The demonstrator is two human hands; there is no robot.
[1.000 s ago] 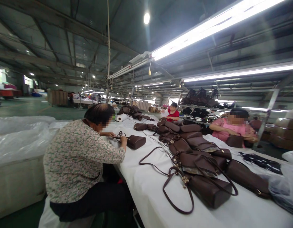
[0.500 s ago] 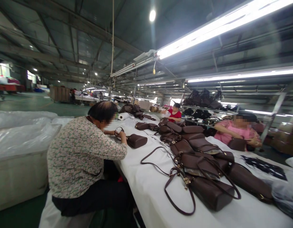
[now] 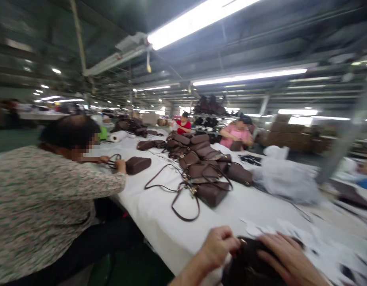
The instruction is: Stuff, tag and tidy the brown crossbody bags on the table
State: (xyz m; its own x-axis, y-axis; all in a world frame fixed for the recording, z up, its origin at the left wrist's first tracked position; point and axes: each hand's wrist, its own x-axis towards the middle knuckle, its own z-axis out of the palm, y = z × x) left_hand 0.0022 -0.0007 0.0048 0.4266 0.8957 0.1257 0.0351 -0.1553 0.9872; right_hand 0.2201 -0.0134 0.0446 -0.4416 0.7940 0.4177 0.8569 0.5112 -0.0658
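A dark brown handbag (image 3: pixel 248 262) is at the bottom of the head view, at the near edge of the white-covered table, its lower part cut off by the frame. My left hand (image 3: pixel 218 247) is closed in a pinch at the bag's upper left edge, by a small gold-coloured fitting. What exactly sits between those fingertips is blurred. My right hand (image 3: pixel 289 254) holds the bag from the right, its fingers over the top and the thumb lower on the dark surface.
Brown handbags (image 3: pixel 198 159) with long straps lie piled mid-table (image 3: pixel 162 202). At left a co-worker in a floral top (image 3: pixel 52 174) handles another bag (image 3: pixel 138 165). A person in pink (image 3: pixel 229 137) sits across. Clear plastic (image 3: pixel 287 178) and white scraps (image 3: pixel 326 246) lie at right.
The view has swung to the right, so the co-worker and bag pile appear further left. My two hands and the bag they hold have come into view at the bottom.
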